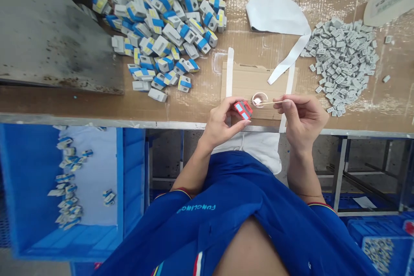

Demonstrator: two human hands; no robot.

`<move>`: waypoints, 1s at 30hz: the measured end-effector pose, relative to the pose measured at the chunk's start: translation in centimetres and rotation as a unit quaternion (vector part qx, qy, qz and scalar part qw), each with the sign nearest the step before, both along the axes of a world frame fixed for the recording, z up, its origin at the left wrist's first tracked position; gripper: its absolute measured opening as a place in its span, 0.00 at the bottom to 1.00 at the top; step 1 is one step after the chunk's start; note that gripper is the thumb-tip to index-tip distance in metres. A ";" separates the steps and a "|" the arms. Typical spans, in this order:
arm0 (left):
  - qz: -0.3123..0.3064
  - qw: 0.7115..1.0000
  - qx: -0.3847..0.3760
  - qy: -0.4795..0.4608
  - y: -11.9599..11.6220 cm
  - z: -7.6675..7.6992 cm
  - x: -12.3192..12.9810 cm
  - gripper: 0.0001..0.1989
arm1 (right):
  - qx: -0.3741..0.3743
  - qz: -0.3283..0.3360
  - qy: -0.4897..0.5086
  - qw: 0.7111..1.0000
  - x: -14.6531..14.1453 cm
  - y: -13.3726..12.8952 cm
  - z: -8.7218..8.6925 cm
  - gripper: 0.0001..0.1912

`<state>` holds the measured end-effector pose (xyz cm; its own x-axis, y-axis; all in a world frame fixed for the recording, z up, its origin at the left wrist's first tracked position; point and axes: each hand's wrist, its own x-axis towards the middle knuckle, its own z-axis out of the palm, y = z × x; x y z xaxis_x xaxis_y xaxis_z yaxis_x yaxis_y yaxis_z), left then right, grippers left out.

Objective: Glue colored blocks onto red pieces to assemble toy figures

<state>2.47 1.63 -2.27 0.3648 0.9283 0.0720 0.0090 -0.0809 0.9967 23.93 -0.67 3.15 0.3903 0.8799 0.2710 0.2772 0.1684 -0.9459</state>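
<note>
Stick (271, 103): thin and pale, lying nearly level across the frame, its left end at the mouth of the small cup; whether it touches what is inside cannot be told.
Right hand (304, 120): right of the cup, thumb and fingers pinched narrow on the stick.
Left hand (220, 124): left of the cup, thumb below and fingers above, closed around the sides of the red block.
Red block (243, 111): near the middle of the frame, tilted, with two pale blue panels and a grey part showing, just beside the cup.
Small cup (266, 96): round, on the cardboard sheet, with something whitish inside.
Cardboard sheet (242, 77): on the table (73, 105), with white tape (230, 69) near its left and right edges.
Upper left: a heap of grey, blue and yellow blocks (168, 17) beside a stained metal sheet (54, 39).
Upper right: a pile of small grey pieces (346, 60); the white fabric (274, 13) trails down from the left of it onto the cardboard sheet.
Lower left: a blue crate (29, 189), holding more blocks on a pale liner (97, 172).
</note>
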 end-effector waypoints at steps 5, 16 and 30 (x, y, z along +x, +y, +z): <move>-0.002 1.000 0.005 0.001 0.1 0.4 0.2 0.28 | -0.006 0.049 -0.069 0.996 0.0 -0.3 -0.4 0.11; 0.000 1.000 0.003 0.022 0.1 0.5 0.1 0.28 | 0.019 0.089 -0.106 0.990 -0.4 0.1 0.3 0.07; 0.007 0.999 0.032 0.016 0.0 -0.1 0.3 0.29 | 0.061 0.136 -0.251 0.956 -0.3 0.0 1.9 0.03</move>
<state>2.72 1.63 -2.41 0.3544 0.9275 0.1189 0.0432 -0.1433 0.9887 23.68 -0.69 5.04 -0.0549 0.8805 0.4708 0.6219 0.3991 -0.6738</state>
